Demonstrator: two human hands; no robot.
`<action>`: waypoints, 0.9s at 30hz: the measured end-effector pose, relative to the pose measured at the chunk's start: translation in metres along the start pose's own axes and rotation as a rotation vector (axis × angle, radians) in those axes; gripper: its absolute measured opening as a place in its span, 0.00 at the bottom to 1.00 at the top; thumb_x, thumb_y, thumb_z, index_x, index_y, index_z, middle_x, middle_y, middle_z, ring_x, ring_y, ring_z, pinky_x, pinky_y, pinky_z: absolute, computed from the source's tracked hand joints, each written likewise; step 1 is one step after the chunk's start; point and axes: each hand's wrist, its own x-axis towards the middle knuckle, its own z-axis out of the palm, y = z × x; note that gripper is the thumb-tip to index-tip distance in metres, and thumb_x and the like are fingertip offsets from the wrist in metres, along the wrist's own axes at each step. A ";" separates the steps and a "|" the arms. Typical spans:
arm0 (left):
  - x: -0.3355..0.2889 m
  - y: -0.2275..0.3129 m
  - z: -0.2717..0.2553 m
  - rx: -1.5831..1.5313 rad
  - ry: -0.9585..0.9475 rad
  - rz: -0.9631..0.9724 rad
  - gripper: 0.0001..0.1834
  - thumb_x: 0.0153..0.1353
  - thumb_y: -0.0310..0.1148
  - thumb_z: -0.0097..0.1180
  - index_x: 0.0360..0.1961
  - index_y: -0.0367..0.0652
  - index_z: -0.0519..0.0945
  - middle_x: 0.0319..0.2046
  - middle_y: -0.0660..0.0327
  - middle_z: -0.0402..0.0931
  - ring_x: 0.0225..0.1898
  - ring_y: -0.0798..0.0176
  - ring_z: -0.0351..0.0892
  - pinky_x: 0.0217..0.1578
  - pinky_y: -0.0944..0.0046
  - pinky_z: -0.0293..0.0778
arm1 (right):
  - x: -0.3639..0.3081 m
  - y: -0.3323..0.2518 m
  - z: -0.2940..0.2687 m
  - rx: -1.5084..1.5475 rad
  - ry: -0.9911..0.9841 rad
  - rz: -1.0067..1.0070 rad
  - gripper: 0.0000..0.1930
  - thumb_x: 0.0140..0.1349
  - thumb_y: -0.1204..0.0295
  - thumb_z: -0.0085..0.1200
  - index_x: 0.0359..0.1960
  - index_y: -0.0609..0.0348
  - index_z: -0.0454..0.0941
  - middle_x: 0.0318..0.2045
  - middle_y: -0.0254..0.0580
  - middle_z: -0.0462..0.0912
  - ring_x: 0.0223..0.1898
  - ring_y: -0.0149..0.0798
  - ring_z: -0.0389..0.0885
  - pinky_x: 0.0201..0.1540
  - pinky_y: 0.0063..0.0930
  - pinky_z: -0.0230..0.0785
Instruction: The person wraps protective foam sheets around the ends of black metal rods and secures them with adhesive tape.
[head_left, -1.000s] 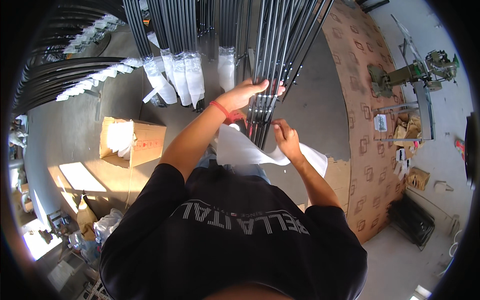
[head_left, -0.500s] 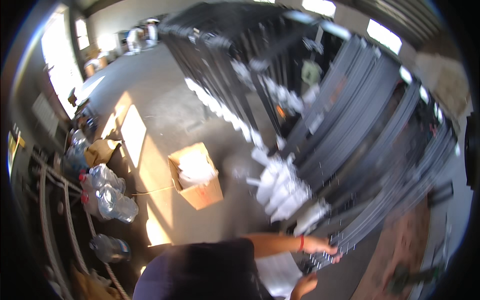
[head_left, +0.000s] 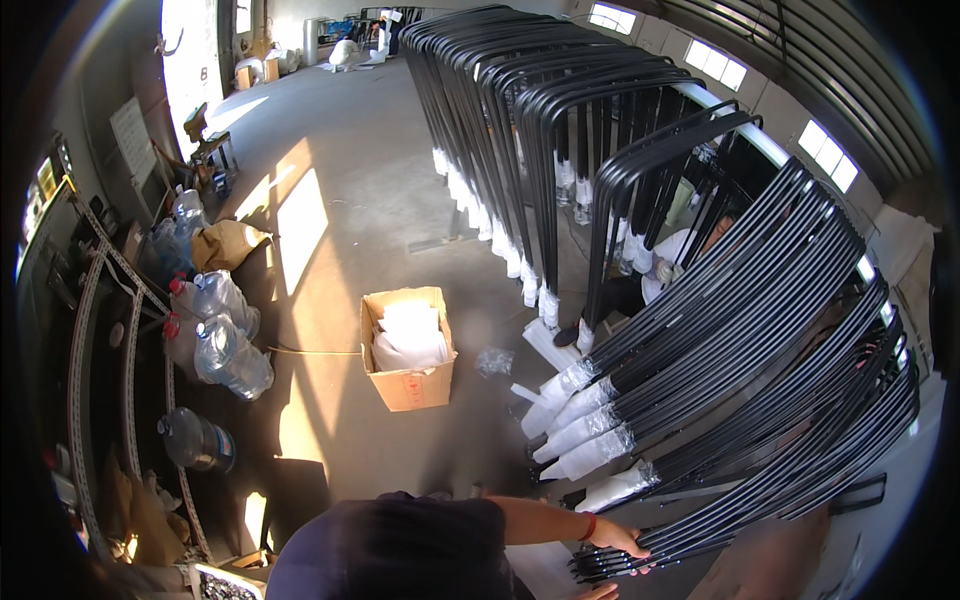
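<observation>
My left hand point(head_left: 615, 537), with a red band at the wrist, grips the end of a bundle of thin black tubes point(head_left: 690, 530) at the lower right. Its thumb lies over the top and fingertips show at the far side. Only part of my right hand point(head_left: 600, 592) shows at the bottom edge, just below the tube ends; its grip is hidden. A white sheet point(head_left: 540, 565) lies between my arm and the tube ends. Beside the bundle, more black tubes end in white and clear plastic wrapping point(head_left: 590, 450).
Bent black tubes point(head_left: 540, 120) hang on a long rack. Behind them crouches a person point(head_left: 672, 255) in white. A cardboard box point(head_left: 408, 388) with white sheets stands on the floor. At left are large plastic bottles point(head_left: 228, 350), a brown bag point(head_left: 228, 245) and metal shelving point(head_left: 132, 400).
The view has swung and become sharp. My left hand stays on the tube ends, lower and slightly left in the picture. My right hand has dropped mostly out of the bottom edge.
</observation>
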 end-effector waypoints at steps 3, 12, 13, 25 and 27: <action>-0.007 0.006 0.003 0.008 0.001 -0.047 0.20 0.59 0.41 0.49 0.46 0.37 0.68 0.39 0.61 0.75 0.37 0.70 0.73 0.41 0.68 0.70 | -0.012 -0.026 -0.027 0.033 -0.304 -0.030 0.19 0.61 0.68 0.41 0.48 0.72 0.65 0.47 0.64 0.68 0.47 0.50 0.67 0.51 0.40 0.59; 0.006 -0.003 -0.007 -0.006 -0.018 -0.059 0.21 0.58 0.41 0.51 0.49 0.39 0.68 0.39 0.62 0.74 0.38 0.70 0.73 0.41 0.69 0.70 | 0.012 0.112 -0.008 0.115 -0.545 -0.101 0.12 0.50 0.78 0.52 0.36 0.74 0.72 0.27 0.44 0.75 0.26 0.35 0.69 0.28 0.30 0.66; 0.006 -0.003 -0.006 -0.019 -0.025 -0.054 0.21 0.58 0.41 0.50 0.49 0.40 0.68 0.39 0.62 0.74 0.38 0.70 0.73 0.42 0.69 0.70 | 0.012 0.125 -0.004 0.127 -0.553 -0.112 0.11 0.49 0.77 0.52 0.34 0.74 0.73 0.24 0.42 0.75 0.24 0.34 0.69 0.26 0.30 0.65; 0.008 -0.012 0.008 0.013 -0.091 0.059 0.21 0.59 0.41 0.49 0.46 0.35 0.69 0.39 0.59 0.75 0.39 0.67 0.73 0.43 0.69 0.69 | -0.005 0.057 0.004 0.386 -0.171 0.106 0.13 0.56 0.69 0.46 0.17 0.66 0.68 0.14 0.35 0.68 0.17 0.28 0.60 0.18 0.27 0.53; -0.008 0.007 -0.001 0.058 -0.044 0.103 0.20 0.59 0.42 0.49 0.41 0.33 0.73 0.41 0.56 0.73 0.40 0.67 0.73 0.45 0.68 0.67 | 0.000 0.048 0.015 0.418 -0.179 0.195 0.07 0.49 0.75 0.48 0.18 0.65 0.67 0.15 0.28 0.63 0.20 0.24 0.58 0.21 0.19 0.54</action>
